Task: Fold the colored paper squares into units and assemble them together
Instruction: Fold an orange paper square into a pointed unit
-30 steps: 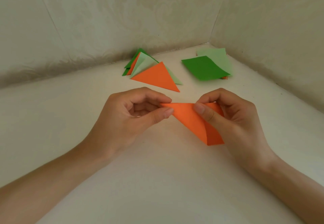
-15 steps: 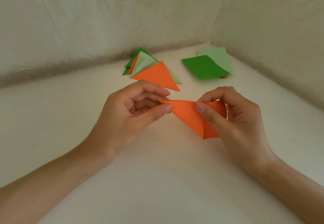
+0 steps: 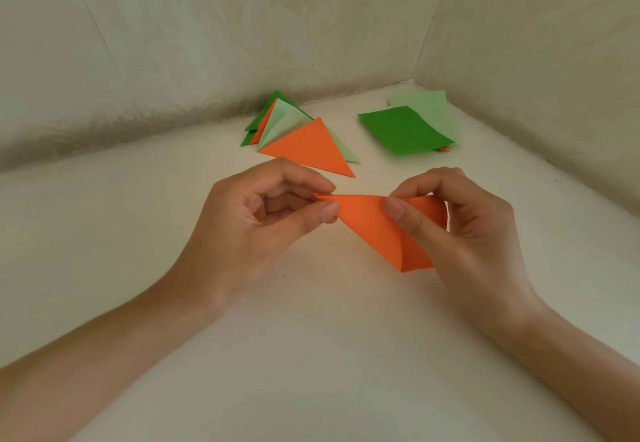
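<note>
Pinching one orange paper (image 3: pixel 374 227) with both hands, a person holds it just above the pale bench (image 3: pixel 311 355), seen from the head camera. The left hand (image 3: pixel 263 220) grips the sheet's left tip, which points left, between thumb and forefinger. The right hand (image 3: pixel 478 233) holds the curled right side, thumb on the near face and fingers (image 3: pixel 426 183) curved over the top. The upper edge runs left to right, and the lower corner points toward the viewer. Beyond the orange paper and slightly left lies a pile of folded triangles (image 3: pixel 308 145), at least five. Beyond it to the right, a stack of flat squares (image 3: pixel 401 128) shows three layers.
</note>
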Demonstrator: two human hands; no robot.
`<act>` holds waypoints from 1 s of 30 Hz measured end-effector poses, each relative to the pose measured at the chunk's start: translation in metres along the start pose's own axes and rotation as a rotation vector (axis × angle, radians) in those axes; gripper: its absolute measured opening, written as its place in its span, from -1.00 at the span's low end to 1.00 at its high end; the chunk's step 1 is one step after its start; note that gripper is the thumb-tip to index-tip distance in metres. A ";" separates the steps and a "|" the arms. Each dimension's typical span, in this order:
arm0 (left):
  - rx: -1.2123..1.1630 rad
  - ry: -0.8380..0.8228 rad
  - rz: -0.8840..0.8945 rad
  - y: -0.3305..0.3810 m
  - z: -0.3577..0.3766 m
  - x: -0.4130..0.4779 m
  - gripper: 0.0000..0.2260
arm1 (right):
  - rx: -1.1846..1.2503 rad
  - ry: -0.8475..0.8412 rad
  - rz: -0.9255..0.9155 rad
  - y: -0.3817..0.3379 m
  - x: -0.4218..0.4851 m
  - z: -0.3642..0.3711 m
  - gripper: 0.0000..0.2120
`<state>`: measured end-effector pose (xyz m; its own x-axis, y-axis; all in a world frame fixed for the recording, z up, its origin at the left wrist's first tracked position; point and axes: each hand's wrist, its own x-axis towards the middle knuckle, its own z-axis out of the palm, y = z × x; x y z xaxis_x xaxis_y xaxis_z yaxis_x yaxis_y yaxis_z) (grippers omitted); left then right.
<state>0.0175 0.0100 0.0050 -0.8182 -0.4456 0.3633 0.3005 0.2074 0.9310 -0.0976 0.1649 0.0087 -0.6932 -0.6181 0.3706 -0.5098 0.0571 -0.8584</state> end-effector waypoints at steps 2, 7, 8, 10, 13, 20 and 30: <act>0.007 0.008 -0.010 0.000 0.001 0.000 -0.88 | -0.016 0.007 0.004 -0.001 0.000 -0.001 -0.94; 0.420 -0.033 0.075 -0.010 -0.001 0.001 -0.92 | -0.282 -0.140 0.142 0.005 0.008 -0.001 -0.89; 0.580 -0.078 0.158 -0.011 0.000 0.000 -0.89 | -0.323 -0.182 0.168 0.007 0.009 0.000 -0.87; 0.829 -0.218 0.320 -0.013 0.002 -0.003 -0.79 | -0.381 -0.228 0.170 0.011 0.012 0.001 -0.84; 1.005 -0.368 0.415 -0.012 0.006 -0.009 -0.72 | -0.449 -0.250 0.160 0.012 0.012 0.002 -0.83; 1.052 -0.456 0.329 -0.012 0.006 -0.010 -0.67 | -0.708 -0.206 -0.167 0.018 0.012 -0.009 -0.81; 1.191 -0.364 0.373 -0.010 0.003 -0.012 -0.66 | -0.918 -0.254 -0.599 0.022 0.010 -0.013 -0.59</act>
<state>0.0228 0.0160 -0.0092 -0.9220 0.0281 0.3862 0.0740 0.9918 0.1046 -0.1228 0.1705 -0.0021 -0.1405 -0.8754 0.4625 -0.9803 0.1885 0.0590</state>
